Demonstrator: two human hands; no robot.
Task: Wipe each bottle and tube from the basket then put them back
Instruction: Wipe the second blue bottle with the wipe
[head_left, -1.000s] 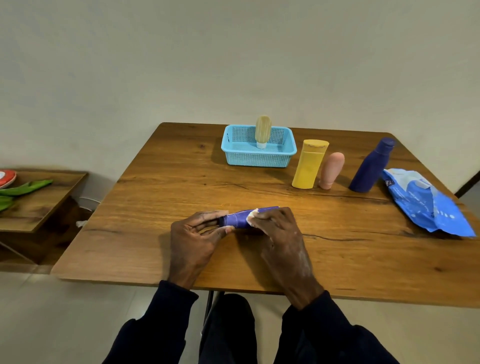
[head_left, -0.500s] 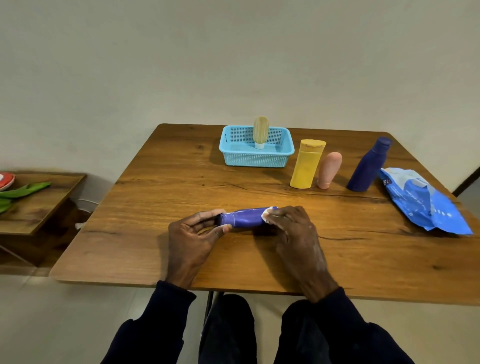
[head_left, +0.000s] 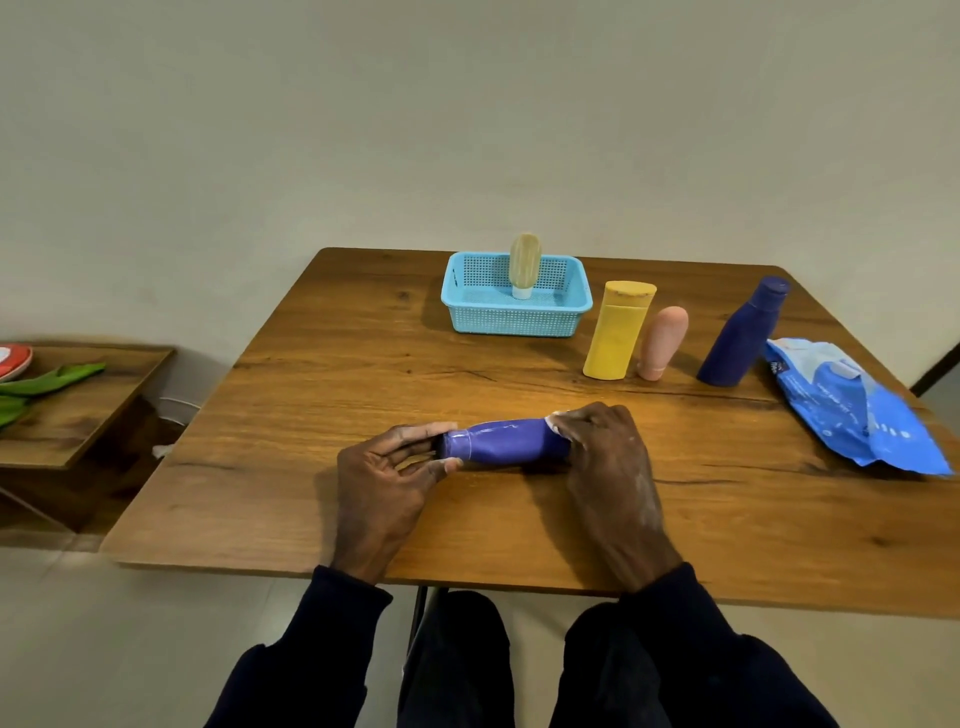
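Purple tube (head_left: 506, 441): flat, near counter's (head_left: 363, 364) front edge.
Left hand (head_left: 382, 483): fingers pinch its cap end.
Right hand (head_left: 608, 467): fingers curl wipe (head_left: 555, 417) round other end.
Risk: a hard stroke may pull it from the pinch.

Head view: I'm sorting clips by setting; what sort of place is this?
Likely a room in a home: a brown wooden table by a bare beige wall, a light blue plastic basket, a low wooden side shelf.
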